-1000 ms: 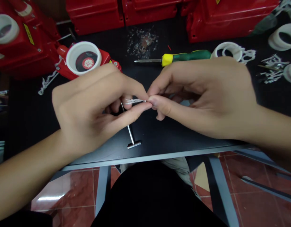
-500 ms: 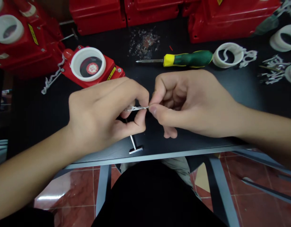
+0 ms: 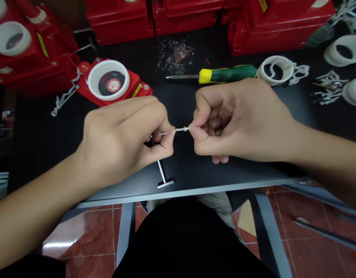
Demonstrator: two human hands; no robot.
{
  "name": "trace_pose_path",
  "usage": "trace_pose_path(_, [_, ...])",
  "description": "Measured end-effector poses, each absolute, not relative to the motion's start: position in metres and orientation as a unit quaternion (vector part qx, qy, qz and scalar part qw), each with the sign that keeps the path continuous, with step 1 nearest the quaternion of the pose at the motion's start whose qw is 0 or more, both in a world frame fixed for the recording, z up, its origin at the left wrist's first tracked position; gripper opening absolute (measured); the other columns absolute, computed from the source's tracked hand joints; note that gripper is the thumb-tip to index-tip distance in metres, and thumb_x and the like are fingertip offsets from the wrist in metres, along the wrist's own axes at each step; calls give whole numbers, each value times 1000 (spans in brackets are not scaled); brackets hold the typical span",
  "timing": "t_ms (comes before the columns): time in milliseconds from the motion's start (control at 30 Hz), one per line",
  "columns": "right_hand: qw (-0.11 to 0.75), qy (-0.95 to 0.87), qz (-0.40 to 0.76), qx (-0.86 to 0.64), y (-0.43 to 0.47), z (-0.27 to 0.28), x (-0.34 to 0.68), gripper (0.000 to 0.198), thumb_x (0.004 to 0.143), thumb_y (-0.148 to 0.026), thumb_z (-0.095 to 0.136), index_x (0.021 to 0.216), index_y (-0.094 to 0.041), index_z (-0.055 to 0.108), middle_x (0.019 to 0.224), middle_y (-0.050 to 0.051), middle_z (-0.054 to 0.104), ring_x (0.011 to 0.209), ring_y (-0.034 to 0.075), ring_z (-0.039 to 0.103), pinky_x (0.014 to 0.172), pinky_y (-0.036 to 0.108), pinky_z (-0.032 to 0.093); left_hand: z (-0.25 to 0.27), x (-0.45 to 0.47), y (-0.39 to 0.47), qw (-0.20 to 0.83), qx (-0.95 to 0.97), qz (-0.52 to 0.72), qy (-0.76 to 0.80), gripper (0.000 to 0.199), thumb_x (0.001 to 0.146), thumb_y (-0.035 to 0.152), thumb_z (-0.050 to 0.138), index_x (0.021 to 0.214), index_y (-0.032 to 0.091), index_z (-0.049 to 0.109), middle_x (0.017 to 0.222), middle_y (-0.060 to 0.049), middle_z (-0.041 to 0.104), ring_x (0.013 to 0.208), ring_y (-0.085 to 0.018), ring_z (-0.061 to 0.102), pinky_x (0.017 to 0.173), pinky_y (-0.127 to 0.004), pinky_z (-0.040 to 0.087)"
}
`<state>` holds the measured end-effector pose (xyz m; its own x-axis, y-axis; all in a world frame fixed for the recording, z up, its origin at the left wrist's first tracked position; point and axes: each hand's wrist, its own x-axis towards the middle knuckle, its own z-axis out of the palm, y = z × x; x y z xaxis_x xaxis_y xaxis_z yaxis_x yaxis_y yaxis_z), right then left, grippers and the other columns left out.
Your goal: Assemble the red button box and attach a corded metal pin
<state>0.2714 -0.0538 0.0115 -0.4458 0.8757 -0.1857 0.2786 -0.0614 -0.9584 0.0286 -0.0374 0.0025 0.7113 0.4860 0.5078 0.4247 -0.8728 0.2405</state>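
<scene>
A thin white cord [image 3: 183,129] with a small knot is stretched between my two hands above the black tabletop. My left hand [image 3: 125,131] pinches it between thumb and forefinger, and part of the cord runs back under the curled fingers. On the other side, my right hand [image 3: 238,119] pinches the cord's end with thumb and forefinger, the other fingers folded in. A small metal T-shaped tool [image 3: 165,181] lies below my left hand, its upper part hidden. Behind that hand sits a red device [image 3: 137,83] with a white threaded ring [image 3: 92,83].
A green and yellow screwdriver [image 3: 230,74] lies beyond my right hand. Red housings [image 3: 183,19] line the back of the black table [image 3: 224,173]. Pale scraps [image 3: 178,54] are scattered there. White rings [image 3: 261,73] and a pile of small corded parts [image 3: 329,87] sit at the right.
My hands have drawn slightly apart, so a longer, straighter stretch of cord with its knot shows between the fingertips. The view has shifted a little.
</scene>
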Motion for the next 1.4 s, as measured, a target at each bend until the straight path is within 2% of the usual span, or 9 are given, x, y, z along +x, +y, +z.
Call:
trace_pose_path(233, [252,-677,539,-432,-52,6,275,30,78,-14,82,72,-20,53,56,-6,64,42,9,63,40,19,44,2,27,-33,62,935,267,227,22,95,11,69,85,26,56,71,5,65,59,-16,62,58,-31,44])
trace_pose_path(367, [251,-703,490,-451,-46,7,283,24,82,-20,80,78,-21,57,57,-7,66,45,9,64,45,22,45,2,26,-30,61,938,255,228,7,105,19,68,105,25,68,86,0,73,75,-18,73,65,-32,56])
trace_pose_path(467, [236,-761,398,-455,-36,6,293,13,81,-21,75,80,-22,62,59,-6,66,49,8,63,51,25,44,9,22,-25,54,924,277,259,17,104,23,61,118,25,71,97,-3,78,91,-22,77,78,-40,61])
trace_pose_path(567, [211,-821,283,-449,-27,3,302,9,82,-24,72,79,-22,65,64,-4,67,55,8,60,56,28,42,17,14,-15,0,916,257,309,25,98,16,50,108,28,69,110,0,79,98,-21,73,88,-44,61])
trace_pose_path(800, [140,-849,216,-461,-24,-2,308,10,86,-21,71,81,-19,63,63,0,62,56,8,51,61,29,37,20,-6,8,-177,887,271,328,17,96,13,63,103,27,68,100,2,67,94,-17,63,93,-43,62])
trace_pose_path(933, [146,-854,148,-477,-39,0,289,29,98,-45,69,97,-16,64,77,3,67,62,9,49,63,27,34,30,-9,3,-149,855,177,463,12,111,23,62,121,27,68,125,-1,63,122,-19,62,104,-46,65])
trace_pose_path(1067, [86,-950,94,-286,-62,-5,259,34,111,-47,57,122,-20,74,110,9,75,72,11,55,64,27,26,31,-3,-10,-83,910,127,386,36,106,47,73,131,20,72,139,-12,65,116,-29,67,96,-48,65])
trace_pose_path(1267, [42,-962,52,-263,-69,-14,257,44,113,-53,56,92,-16,68,88,5,67,70,12,54,69,29,27,18,8,-19,-130,910,95,382,26,114,26,59,128,14,78,132,-19,74,110,-37,65,87,-51,63])
trace_pose_path(1400, [31,-942,30,-332,-64,-9,275,29,110,-39,61,93,-16,66,87,6,67,68,14,55,67,27,21,15,4,-15,-97,906,144,386,46,110,28,65,150,7,67,141,-24,70,120,-40,63,103,-57,63])
